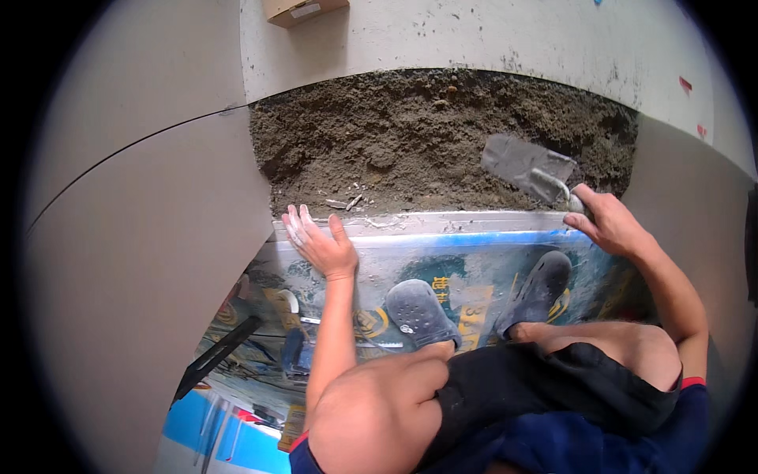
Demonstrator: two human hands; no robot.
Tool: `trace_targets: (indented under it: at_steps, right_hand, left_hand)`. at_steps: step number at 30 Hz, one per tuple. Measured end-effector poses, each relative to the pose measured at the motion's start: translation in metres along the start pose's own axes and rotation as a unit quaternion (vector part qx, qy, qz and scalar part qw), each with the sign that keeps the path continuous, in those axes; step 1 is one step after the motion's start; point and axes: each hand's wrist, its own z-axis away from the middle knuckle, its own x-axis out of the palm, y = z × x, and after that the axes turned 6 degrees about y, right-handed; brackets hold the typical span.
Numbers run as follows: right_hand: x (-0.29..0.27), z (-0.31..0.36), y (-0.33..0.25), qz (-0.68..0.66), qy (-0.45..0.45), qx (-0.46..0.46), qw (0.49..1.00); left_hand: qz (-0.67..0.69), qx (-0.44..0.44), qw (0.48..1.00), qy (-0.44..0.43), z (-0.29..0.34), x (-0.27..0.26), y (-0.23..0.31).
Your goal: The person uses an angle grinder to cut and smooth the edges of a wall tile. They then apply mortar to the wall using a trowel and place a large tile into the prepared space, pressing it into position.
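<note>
My right hand is wrapped round the handle of a trowel, whose flat grey blade is over the right part of a rough bed of brown mortar. The blade points left and away from me. On the left, my left hand has its fingers stretched out, their tips whitened with powder. It lies at the near edge of the mortar, by the pale ledge. A few small white scraps lie on the mortar, to the right of my left hand.
A cardboard box stands beyond the mortar. Grey panels border the left, another surface the right. My feet in grey clogs rest on a printed green floor covering. Tools and a dark bar lie at lower left.
</note>
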Motion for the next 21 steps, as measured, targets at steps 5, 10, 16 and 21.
trace_targets:
  at_steps: [5,10,16,21]
  right_hand:
    - [-0.01,-0.012,0.0,0.09,-0.037,0.085,0.992]
    - [0.011,-0.032,-0.009,0.095,-0.066,0.049,0.992]
    - [0.018,-0.057,-0.064,0.092,-0.063,0.042,0.993]
    - [-0.007,-0.027,-0.05,0.032,-0.055,0.106,0.992]
  left_hand:
    - [-0.017,0.002,1.0,-0.004,0.0,-0.001,-0.004]
    - [-0.01,0.003,1.0,-0.008,0.001,-0.001,-0.003]
    - [-0.017,0.002,1.0,0.002,-0.001,0.001,0.001]
    - [-0.033,0.002,0.999,0.007,0.003,0.0,-0.005]
